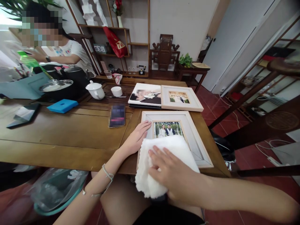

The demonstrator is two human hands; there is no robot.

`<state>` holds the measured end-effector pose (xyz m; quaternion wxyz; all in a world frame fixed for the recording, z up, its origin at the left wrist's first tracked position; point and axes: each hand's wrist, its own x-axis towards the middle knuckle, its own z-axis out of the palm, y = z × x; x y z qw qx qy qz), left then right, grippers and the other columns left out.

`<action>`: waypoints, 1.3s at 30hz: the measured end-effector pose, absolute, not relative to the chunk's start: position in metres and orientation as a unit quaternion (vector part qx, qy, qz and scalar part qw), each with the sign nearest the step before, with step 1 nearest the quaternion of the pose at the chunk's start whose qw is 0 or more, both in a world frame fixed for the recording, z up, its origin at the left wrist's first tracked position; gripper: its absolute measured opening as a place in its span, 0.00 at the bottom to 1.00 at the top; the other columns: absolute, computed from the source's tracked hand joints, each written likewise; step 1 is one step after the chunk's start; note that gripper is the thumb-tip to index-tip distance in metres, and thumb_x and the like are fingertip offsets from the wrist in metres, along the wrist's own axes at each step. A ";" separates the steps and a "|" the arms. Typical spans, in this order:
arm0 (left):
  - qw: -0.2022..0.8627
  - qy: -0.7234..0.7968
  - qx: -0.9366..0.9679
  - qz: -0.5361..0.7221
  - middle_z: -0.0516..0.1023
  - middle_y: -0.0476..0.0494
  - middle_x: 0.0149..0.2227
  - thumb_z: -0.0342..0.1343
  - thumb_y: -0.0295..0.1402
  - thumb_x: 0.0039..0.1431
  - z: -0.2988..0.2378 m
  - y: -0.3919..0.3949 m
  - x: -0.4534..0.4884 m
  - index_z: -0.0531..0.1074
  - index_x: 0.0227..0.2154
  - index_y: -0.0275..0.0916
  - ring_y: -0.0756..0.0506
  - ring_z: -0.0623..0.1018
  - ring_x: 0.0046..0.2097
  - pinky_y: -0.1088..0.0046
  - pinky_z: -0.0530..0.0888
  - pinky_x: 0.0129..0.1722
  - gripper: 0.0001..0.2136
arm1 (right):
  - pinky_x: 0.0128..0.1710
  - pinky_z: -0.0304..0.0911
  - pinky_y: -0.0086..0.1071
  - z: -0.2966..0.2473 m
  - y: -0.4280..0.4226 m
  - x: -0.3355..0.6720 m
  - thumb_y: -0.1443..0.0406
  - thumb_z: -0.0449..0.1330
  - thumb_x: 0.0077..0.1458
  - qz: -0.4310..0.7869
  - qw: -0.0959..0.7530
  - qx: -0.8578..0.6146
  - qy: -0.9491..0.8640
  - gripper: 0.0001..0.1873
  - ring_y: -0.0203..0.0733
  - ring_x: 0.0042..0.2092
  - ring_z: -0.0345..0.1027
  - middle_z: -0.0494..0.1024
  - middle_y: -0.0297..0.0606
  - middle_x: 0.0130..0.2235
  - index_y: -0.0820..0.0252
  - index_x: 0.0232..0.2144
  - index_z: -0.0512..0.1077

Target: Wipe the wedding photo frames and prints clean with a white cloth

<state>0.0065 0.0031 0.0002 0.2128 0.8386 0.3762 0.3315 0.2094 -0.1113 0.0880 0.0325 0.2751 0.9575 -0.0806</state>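
Note:
A white-framed photo point(194, 137) lies flat at the near right corner of the wooden table point(70, 131). My left hand point(137, 137) rests flat on the frame's left edge, fingers stretched out, a thin bracelet on its wrist. My right hand point(171, 168) presses a folded white cloth point(161, 156) onto the lower part of the frame, fingers spread flat over it. The cloth hides the frame's near left corner and hangs over the table edge.
A second white frame point(181, 98) and a photo print point(145, 95) lie farther back. A phone point(117, 115), a blue box point(62, 105), a tablet point(23, 115), a teapot point(95, 90) and a cup point(116, 91) sit on the table. Another person point(58, 50) sits at the far left.

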 end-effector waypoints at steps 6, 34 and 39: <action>0.198 0.386 0.849 0.302 0.62 0.37 0.65 0.44 0.32 0.67 0.005 0.000 0.007 0.62 0.62 0.38 0.39 0.58 0.68 0.49 0.56 0.67 0.22 | 0.59 0.56 0.57 0.080 -0.093 0.240 0.75 0.58 0.42 -0.001 0.080 0.475 0.877 0.32 0.67 0.65 0.50 0.60 0.59 0.64 0.67 0.53 0.66; 0.189 0.388 0.858 0.279 0.62 0.34 0.65 0.43 0.25 0.62 0.009 0.001 0.008 0.62 0.61 0.31 0.38 0.57 0.68 0.52 0.56 0.67 0.24 | 0.62 0.52 0.48 0.079 0.038 0.280 0.77 0.53 0.47 0.026 -0.023 0.394 0.918 0.33 0.54 0.66 0.51 0.69 0.55 0.58 0.72 0.59 0.62; 0.198 0.381 0.854 0.292 0.62 0.36 0.65 0.44 0.24 0.62 0.007 0.001 0.007 0.62 0.62 0.35 0.39 0.58 0.68 0.51 0.56 0.67 0.25 | 0.60 0.55 0.47 0.072 0.028 0.304 0.78 0.51 0.48 0.121 0.001 0.472 0.873 0.32 0.61 0.63 0.55 0.72 0.57 0.55 0.76 0.57 0.63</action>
